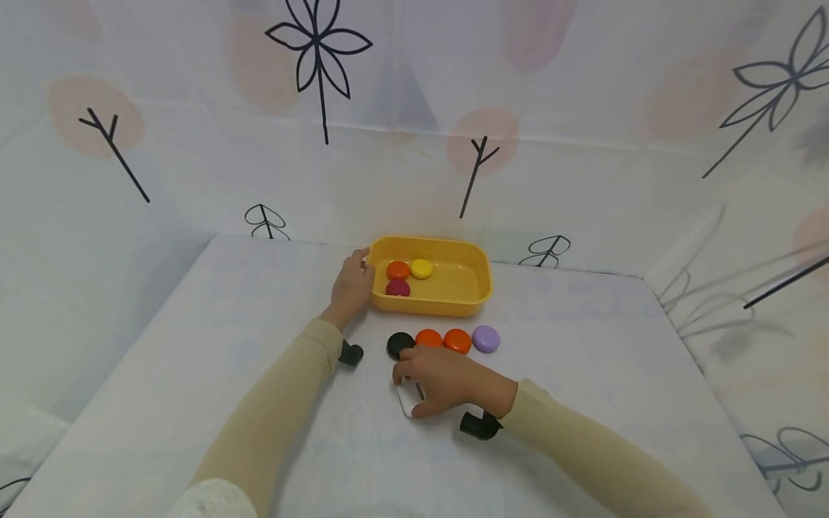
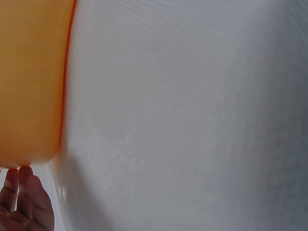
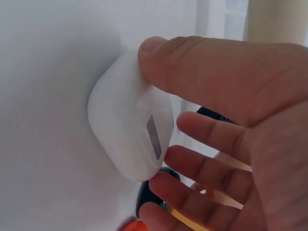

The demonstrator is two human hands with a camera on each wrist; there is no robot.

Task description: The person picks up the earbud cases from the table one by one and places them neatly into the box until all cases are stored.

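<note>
My left hand [image 1: 352, 284] touches the left end of a yellow tray [image 1: 482, 309]. In the left wrist view, the fingertips [image 2: 25, 171] meet the tray's outer wall. An orange disc [image 1: 398, 270], a yellow disc [image 1: 421, 269] and a dark red disc [image 1: 398, 288] lie in the tray's left part. With thumb and fingers at opposite edges, my right hand [image 1: 447, 378] holds a white rounded object [image 3: 127, 115] with a dark strip on it. Its underside is hidden, and whether it touches the table I cannot tell.
Between tray and right hand, a black disc [image 1: 399, 346], two orange discs [image 1: 458, 341] and a purple disc [image 1: 486, 338] form a row on the white table [image 1: 583, 345]. A patterned cloth wall [image 1: 401, 180] rises behind the tray. Dark camera mounts stick out from both wrists.
</note>
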